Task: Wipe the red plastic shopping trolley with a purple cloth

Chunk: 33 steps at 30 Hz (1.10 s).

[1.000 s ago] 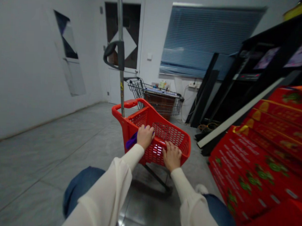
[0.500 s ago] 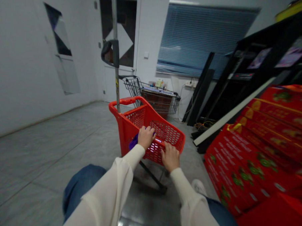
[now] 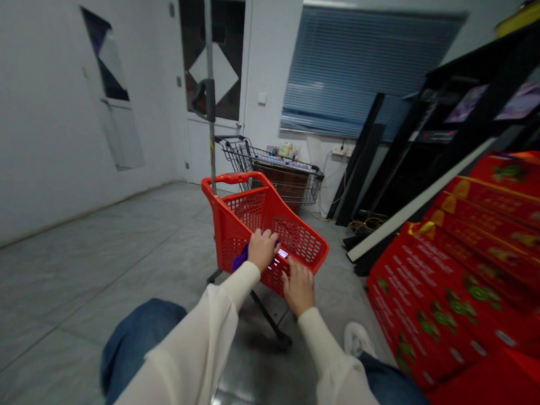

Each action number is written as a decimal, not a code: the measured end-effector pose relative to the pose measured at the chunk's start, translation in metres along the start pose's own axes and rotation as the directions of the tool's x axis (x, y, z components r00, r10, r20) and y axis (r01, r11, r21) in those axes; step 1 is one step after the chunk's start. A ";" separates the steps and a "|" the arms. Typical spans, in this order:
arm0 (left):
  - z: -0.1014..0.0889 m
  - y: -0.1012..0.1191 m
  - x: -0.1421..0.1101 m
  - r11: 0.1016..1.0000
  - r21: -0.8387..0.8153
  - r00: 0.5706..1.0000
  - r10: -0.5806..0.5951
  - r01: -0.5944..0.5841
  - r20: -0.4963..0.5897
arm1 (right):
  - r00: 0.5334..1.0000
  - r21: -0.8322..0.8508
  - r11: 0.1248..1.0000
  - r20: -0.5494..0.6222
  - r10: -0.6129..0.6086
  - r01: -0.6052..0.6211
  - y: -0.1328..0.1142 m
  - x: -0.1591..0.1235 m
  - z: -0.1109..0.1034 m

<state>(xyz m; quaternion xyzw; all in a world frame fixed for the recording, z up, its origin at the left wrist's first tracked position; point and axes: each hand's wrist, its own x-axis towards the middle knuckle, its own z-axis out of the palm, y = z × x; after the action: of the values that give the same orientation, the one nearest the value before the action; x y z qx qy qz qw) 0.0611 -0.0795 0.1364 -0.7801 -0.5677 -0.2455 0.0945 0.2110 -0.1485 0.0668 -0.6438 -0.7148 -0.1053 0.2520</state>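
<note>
A red plastic shopping cart (image 3: pixel 237 225) with perforated sides stands in front of me, turned at an angle. My left hand (image 3: pixel 263 250) is closed around a purple cloth (image 3: pixel 239 259) and presses it on the cart's near top rim. Part of the cloth hangs out to the left of the hand; the rest is under my fingers. Farther right on the same rim, my right hand (image 3: pixel 299 287) has its fingers curled over the edge. Its fingertips are partly hidden. A grey metal pole (image 3: pixel 213 158) with a dark loop handle (image 3: pixel 205 99) rises from the cart's handle end.
Behind the cart is a black wire shopping cart (image 3: pixel 276 167) beside a brown cabinet. Stacked red boxes (image 3: pixel 463 282) flank me on the right, near a leaning white board (image 3: pixel 413 203) and dark shelving. A white door (image 3: pixel 210 146) and a blind-covered window (image 3: pixel 369 69) are at the back.
The red cart has turned, its right end swinging toward me and slightly left. My right hand has moved left and down with the rim. The pole's loop handle has rotated too.
</note>
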 end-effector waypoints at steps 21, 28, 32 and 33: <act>-0.002 -0.014 0.012 0.994 -0.023 0.990 0.105 -0.104 0.089 | 0.998 0.071 0.997 -0.050 0.027 -0.023 0.011 -0.002 0.010; 0.004 -0.001 -0.001 0.997 -0.027 0.997 0.079 -0.078 0.022 | 0.992 0.104 0.994 -0.117 0.044 -0.032 0.010 -0.003 0.016; 0.008 0.009 -0.006 0.974 -0.042 0.973 0.225 -0.223 0.048 | 0.995 0.102 0.995 -0.097 0.030 -0.020 0.012 -0.003 0.015; 0.007 0.005 -0.002 0.976 -0.030 0.975 0.215 -0.214 0.058 | 0.996 0.097 0.995 -0.086 0.028 -0.019 0.012 -0.003 0.015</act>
<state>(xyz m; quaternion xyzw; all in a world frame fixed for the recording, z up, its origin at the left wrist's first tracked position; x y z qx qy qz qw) 0.0667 -0.0799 0.1302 -0.8449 -0.4800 -0.2166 0.0941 0.2197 -0.1427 0.0506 -0.6341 -0.6997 -0.0959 0.3149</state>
